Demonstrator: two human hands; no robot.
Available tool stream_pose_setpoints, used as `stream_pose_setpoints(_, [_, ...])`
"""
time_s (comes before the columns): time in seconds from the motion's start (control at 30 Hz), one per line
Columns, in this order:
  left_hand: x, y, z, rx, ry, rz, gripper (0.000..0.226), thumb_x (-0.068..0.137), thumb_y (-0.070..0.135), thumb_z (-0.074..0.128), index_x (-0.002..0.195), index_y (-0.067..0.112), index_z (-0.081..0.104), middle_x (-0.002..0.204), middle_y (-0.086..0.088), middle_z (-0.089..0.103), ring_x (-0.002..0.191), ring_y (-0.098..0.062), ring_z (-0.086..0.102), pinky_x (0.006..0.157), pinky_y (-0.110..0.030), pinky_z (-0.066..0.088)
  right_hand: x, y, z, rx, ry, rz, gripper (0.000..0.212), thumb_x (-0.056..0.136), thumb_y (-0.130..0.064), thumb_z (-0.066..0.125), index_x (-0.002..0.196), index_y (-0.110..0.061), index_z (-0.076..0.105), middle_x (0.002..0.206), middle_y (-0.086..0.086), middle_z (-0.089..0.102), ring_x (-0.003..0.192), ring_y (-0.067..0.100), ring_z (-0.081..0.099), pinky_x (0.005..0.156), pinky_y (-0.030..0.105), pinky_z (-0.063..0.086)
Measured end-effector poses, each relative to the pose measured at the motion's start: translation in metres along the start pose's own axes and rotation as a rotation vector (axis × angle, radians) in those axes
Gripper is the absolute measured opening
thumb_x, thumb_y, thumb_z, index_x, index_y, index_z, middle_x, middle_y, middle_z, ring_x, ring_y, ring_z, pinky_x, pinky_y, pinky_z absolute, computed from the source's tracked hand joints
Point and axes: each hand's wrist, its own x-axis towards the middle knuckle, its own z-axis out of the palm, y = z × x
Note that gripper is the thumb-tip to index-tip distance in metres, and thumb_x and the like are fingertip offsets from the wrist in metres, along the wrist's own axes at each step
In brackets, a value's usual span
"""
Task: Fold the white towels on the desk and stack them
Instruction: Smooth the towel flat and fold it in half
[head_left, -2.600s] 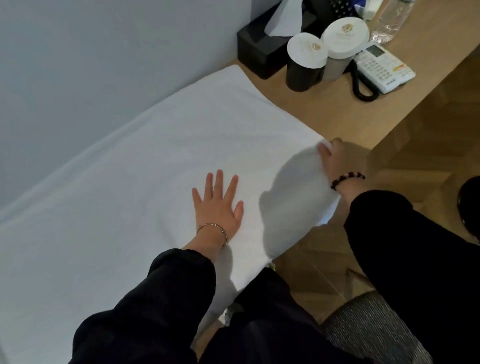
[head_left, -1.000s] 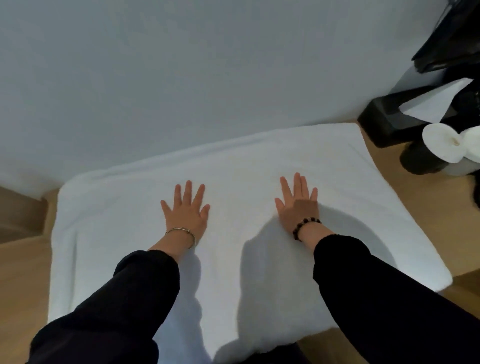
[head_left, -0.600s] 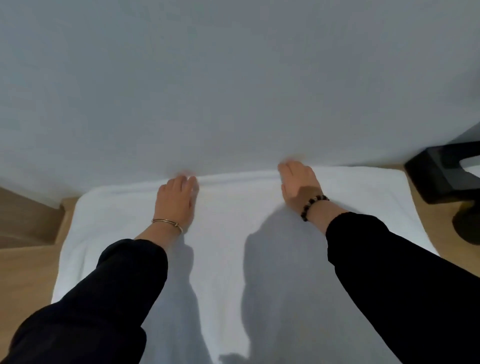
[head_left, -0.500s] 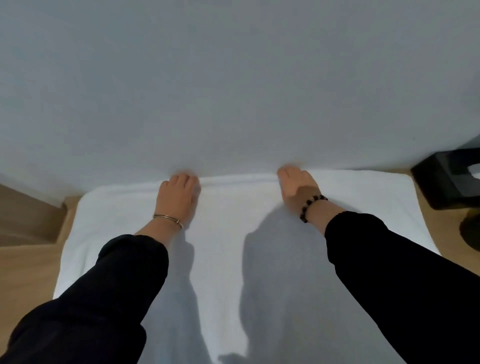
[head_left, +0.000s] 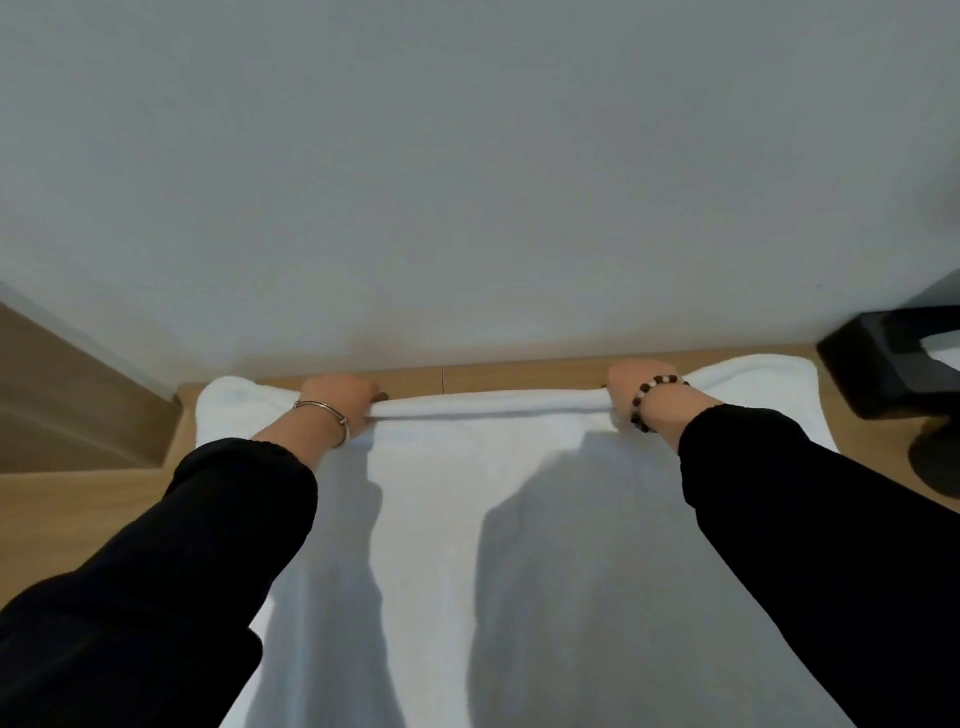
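Observation:
A large white towel (head_left: 467, 493) lies spread across the wooden desk (head_left: 62, 499) in front of me. My left hand (head_left: 340, 392) grips its far edge on the left, fingers curled over the hem. My right hand (head_left: 631, 382) grips the same far edge on the right. The edge between my hands is lifted a little and pulled back from the wall, with a strip of bare desk showing behind it. The towel's far corners still lie flat outside each hand.
A grey wall (head_left: 467, 182) rises straight behind the desk. A black box (head_left: 893, 364) and a dark round object (head_left: 935, 457) stand on the desk at the right. At the far left is a brown wooden panel (head_left: 62, 395).
My hands went from lying flat on the towel to reaching its far edge, then curled round it and drew it back from the wall, baring a strip of desk.

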Motion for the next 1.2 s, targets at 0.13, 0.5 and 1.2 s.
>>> stream_pose_setpoints(0.13, [-0.019, -0.027, 0.0, 0.097, 0.037, -0.094, 0.035, 0.095, 0.022, 0.044, 0.128, 0.032, 0.05, 0.12, 0.0, 0.057, 0.117, -0.022, 0.05, 0.095, -0.038, 0.04, -0.02, 0.021, 0.002, -0.087, 0.024, 0.099, 0.021, 0.088, -0.006, 0.044, 0.098, -0.013, 0.061, 0.073, -0.001, 0.051, 0.072, 0.022, 0.055, 0.063, 0.029, 0.043])
stream_pose_setpoints(0.5, [-0.041, -0.06, -0.048, -0.308, 0.274, -0.482, 0.022, 0.086, 0.008, 0.046, 0.104, 0.01, 0.059, 0.1, -0.014, 0.063, 0.093, -0.035, 0.061, 0.072, -0.037, 0.047, -0.055, 0.052, -0.034, 0.196, 0.462, 0.32, 0.031, 0.08, -0.007, 0.059, 0.107, -0.009, 0.044, 0.087, 0.01, 0.063, 0.078, 0.032, 0.061, 0.066, 0.035, 0.045])
stream_pose_setpoints(1.2, [-0.151, -0.119, -0.102, -0.07, 0.905, 0.068, 0.016, 0.069, -0.006, 0.075, 0.071, -0.007, 0.06, 0.058, -0.027, 0.055, 0.045, -0.04, 0.057, 0.046, -0.042, 0.045, -0.129, 0.068, -0.085, 0.288, 0.955, 0.286, 0.018, 0.088, 0.006, 0.042, 0.105, 0.001, 0.046, 0.09, 0.027, 0.056, 0.07, 0.044, 0.059, 0.057, 0.037, 0.034])
